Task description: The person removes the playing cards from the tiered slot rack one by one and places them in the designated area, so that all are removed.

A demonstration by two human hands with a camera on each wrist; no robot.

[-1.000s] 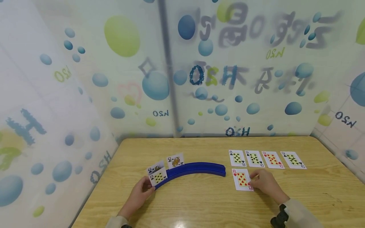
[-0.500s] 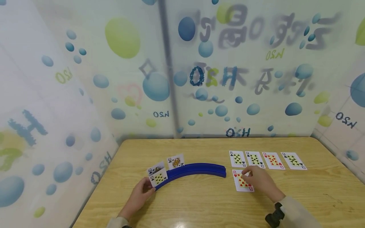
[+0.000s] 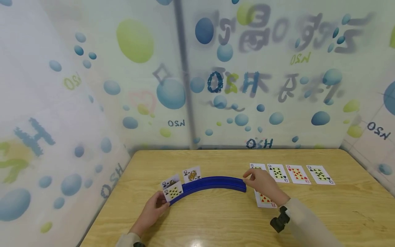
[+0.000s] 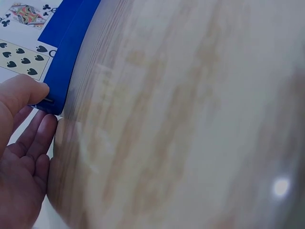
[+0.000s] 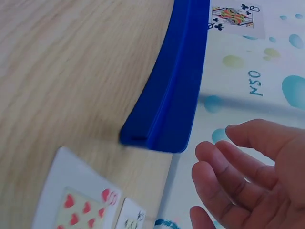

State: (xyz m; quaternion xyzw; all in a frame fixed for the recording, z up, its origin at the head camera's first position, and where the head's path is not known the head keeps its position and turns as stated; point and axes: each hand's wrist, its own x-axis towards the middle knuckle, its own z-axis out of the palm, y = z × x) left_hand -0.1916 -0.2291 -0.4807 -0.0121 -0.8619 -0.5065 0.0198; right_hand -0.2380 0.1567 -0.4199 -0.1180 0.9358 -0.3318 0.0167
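Observation:
A curved blue card holder (image 3: pixel 213 183) stands on the table, its right half bare. My left hand (image 3: pixel 151 208) grips its left end, the thumb over the front edge, as the left wrist view shows. A spade card (image 3: pixel 174 192), apparently an eight, stands in the front slot beside that thumb. Behind it are a partly covered queen (image 3: pixel 172 180) and a queen of clubs (image 3: pixel 192 175). My right hand (image 3: pixel 263 183) hovers by the holder's right end, fingers loosely bent and holding nothing. It partly hides the eight of hearts (image 3: pixel 266 200) and an eight of clubs (image 3: pixel 256 166).
Further right, the nine of spades (image 3: pixel 277 173), nine of hearts (image 3: pixel 297 174) and nine of clubs (image 3: pixel 320 175) lie face up in a row. A patterned curtain (image 3: pixel 222 120) hangs behind the wooden table (image 3: pixel 216 219).
My right hand has let go of the eight of hearts' right edge, risen and moved left to the holder's end. The left hand keeps its grip on the holder.

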